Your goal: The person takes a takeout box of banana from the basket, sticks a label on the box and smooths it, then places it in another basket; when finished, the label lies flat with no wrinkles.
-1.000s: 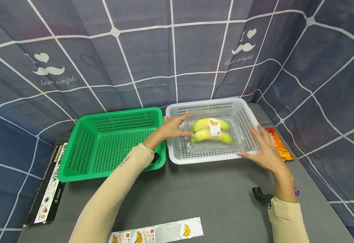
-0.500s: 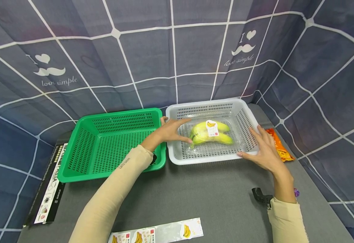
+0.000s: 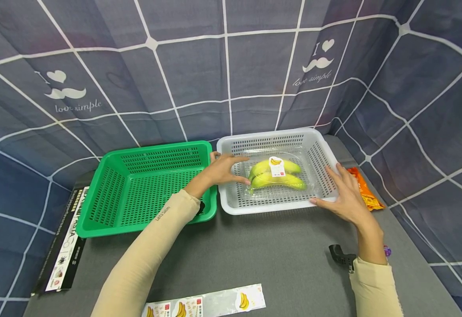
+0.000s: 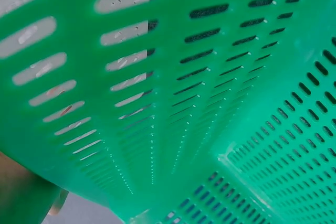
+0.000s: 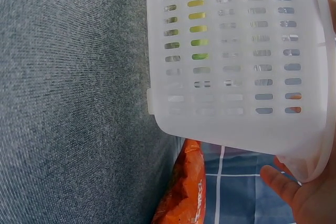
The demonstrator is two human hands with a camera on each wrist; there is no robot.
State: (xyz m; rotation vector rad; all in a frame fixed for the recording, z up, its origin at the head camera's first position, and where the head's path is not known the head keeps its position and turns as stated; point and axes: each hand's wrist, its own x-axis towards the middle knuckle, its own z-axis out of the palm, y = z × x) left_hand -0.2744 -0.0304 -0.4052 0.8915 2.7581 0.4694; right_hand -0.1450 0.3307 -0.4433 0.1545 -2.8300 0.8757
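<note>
Inside the white slotted basket (image 3: 268,209) lies a clear plastic box (image 3: 309,174) with yellow-green bananas (image 3: 288,181) in it and a banana sticker (image 3: 277,167) on top. My left hand (image 3: 222,171) reaches over the basket's left rim, index finger and thumb spread at the box's left edge. At the right front corner is my right hand (image 3: 347,196), its fingers spread over the side rim and thumb at the front rim. The right wrist view shows the basket's slotted wall (image 5: 241,124) with the right hand (image 5: 315,203) beside its corner.
A green slotted basket (image 3: 151,189) stands left of the white one. A black-and-white carton (image 3: 66,240) lies at the far left. An orange snack bag (image 3: 367,196) sits right of the white basket. A banana sticker strip (image 3: 219,304) lies at the near edge.
The box of bananas has sunk and shifted slightly toward me in the white basket. My left hand has drawn back a little to the left; my right hand has stayed at the corner.
</note>
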